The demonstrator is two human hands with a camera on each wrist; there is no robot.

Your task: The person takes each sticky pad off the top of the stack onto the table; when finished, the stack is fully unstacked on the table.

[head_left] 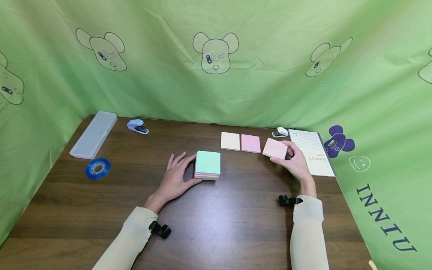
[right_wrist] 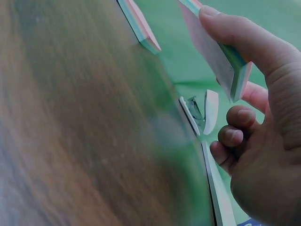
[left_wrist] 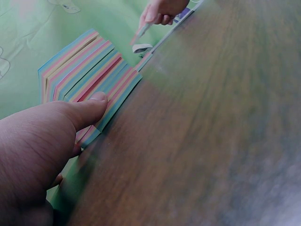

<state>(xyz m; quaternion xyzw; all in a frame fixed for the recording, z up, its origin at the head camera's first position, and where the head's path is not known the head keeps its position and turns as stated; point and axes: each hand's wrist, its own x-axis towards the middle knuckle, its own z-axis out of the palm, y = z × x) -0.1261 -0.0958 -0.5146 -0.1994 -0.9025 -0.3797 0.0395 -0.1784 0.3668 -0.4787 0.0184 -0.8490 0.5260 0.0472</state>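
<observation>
A tall stack of sticky-note pads (head_left: 207, 163) with a mint-green top stands on the table. My left hand (head_left: 173, 178) is at its left side, fingers spread, with the thumb touching the front and the index fingertip near the back left corner. In the left wrist view the thumb lies against the many-coloured layers of the stack (left_wrist: 94, 70). My right hand (head_left: 293, 161) pinches a pale pink sticky-note pad (head_left: 275, 148) between thumb and fingers. This pad is lifted and tilted in the right wrist view, with its other fingers curled beneath.
A cream pad (head_left: 230, 141) and a pink pad (head_left: 251, 143) lie side by side behind the stack. A white stapler (head_left: 280, 132) and a notepad (head_left: 312, 152) are at the right. Left stand a translucent case (head_left: 94, 135), a blue stapler (head_left: 137, 126) and a blue tape roll (head_left: 90, 170).
</observation>
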